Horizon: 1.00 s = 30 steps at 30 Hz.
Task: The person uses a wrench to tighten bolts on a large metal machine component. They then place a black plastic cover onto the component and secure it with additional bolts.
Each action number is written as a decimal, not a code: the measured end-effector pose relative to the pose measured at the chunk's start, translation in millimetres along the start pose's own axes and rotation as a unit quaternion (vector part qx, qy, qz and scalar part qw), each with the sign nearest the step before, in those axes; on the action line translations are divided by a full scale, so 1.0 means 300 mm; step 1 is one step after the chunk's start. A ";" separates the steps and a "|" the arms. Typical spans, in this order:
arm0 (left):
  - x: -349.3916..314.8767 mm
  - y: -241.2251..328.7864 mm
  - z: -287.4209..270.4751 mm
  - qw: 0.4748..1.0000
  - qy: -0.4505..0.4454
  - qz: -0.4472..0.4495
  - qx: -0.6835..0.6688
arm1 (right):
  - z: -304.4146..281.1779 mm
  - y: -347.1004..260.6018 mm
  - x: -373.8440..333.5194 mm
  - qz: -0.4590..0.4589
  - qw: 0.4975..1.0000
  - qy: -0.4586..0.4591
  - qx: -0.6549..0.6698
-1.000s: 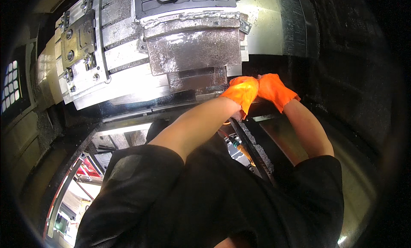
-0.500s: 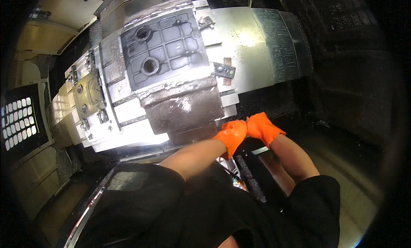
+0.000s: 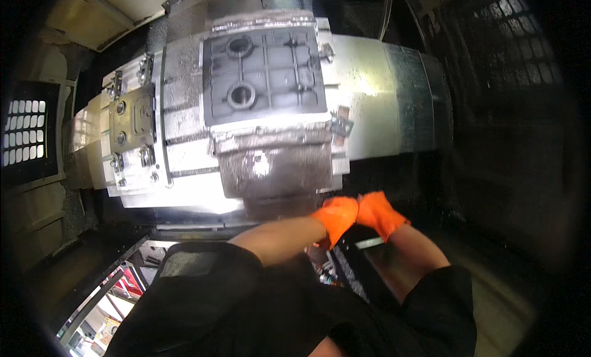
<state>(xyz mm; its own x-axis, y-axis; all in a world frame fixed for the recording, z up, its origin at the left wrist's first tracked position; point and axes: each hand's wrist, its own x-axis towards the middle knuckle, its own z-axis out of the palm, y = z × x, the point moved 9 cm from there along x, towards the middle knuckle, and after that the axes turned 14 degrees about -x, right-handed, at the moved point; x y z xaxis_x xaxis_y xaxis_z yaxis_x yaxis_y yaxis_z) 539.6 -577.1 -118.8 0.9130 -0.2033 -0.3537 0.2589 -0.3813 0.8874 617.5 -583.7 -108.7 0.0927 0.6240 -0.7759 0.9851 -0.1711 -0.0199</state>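
My left hand [image 3: 339,215] and my right hand [image 3: 378,214] wear orange rubber gloves. They meet at the fingertips, low and to the right of a large metal casting [image 3: 274,173]. Both look closed, with curled fingers turned away from me, and anything between them is hidden. The casting has a brown front side and a grey ribbed top face [image 3: 280,80] with two round bosses. It sits on a slotted metal machine table [image 3: 191,190], held by clamps such as the one [image 3: 340,126] at its right side. My hands are apart from the casting.
Left of the casting stands a brass-coloured fixture plate [image 3: 132,123] with bolts and small clamps. Bare sheet-metal covers [image 3: 369,92] extend to the right. Dark enclosure walls [image 3: 505,135] surround the table, with a grilled window [image 3: 24,132] at the left.
My view has turned and shifted, so the casting and table appear straighter and the casting lies further right. My gloved hands appear lower in the picture, still together.
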 end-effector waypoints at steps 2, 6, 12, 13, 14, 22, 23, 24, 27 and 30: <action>0.036 -0.056 0.070 0.998 -0.049 -0.031 -0.030 | 0.016 0.054 0.003 0.059 0.998 -0.016 0.019; 0.193 -0.156 0.253 0.973 -0.127 -0.192 -0.017 | -0.005 0.022 -0.105 0.087 0.992 -0.034 0.086; 0.168 -0.321 0.431 0.881 -0.124 -0.455 -0.044 | 0.099 0.043 -0.105 0.012 0.997 0.045 -0.059; 0.175 -0.350 0.425 0.855 -0.119 -0.503 -0.042 | 0.065 0.039 -0.096 0.030 0.998 0.037 -0.045; 0.181 -0.375 0.421 0.827 -0.116 -0.549 -0.038 | 0.031 0.038 -0.090 0.050 0.998 0.029 -0.030; 0.289 -0.430 0.257 0.723 -0.070 -0.686 -0.049 | -0.026 0.052 -0.074 0.218 0.955 -0.112 0.169; 0.277 -0.368 0.217 0.834 -0.051 -0.548 -0.034 | 0.004 0.065 -0.067 0.199 0.959 -0.100 0.175; 0.223 -0.269 0.162 0.923 -0.034 -0.384 -0.003 | 0.044 0.076 -0.044 0.179 0.964 -0.085 0.177; 0.065 -0.106 0.021 0.982 -0.030 -0.184 0.042 | -0.075 0.013 -0.050 0.133 0.980 -0.087 0.120; -0.054 0.027 -0.063 0.987 -0.096 -0.086 0.093 | 0.014 0.027 0.013 0.071 0.996 -0.030 0.055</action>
<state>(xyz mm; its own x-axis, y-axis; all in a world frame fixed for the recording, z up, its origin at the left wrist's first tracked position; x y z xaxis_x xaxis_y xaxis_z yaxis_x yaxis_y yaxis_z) 532.9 -559.8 -100.4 0.7797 -0.2809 -0.5596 0.3259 -0.5811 0.7457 625.3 -585.9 -114.7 0.2172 0.5425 -0.8115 0.9409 -0.3377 0.0261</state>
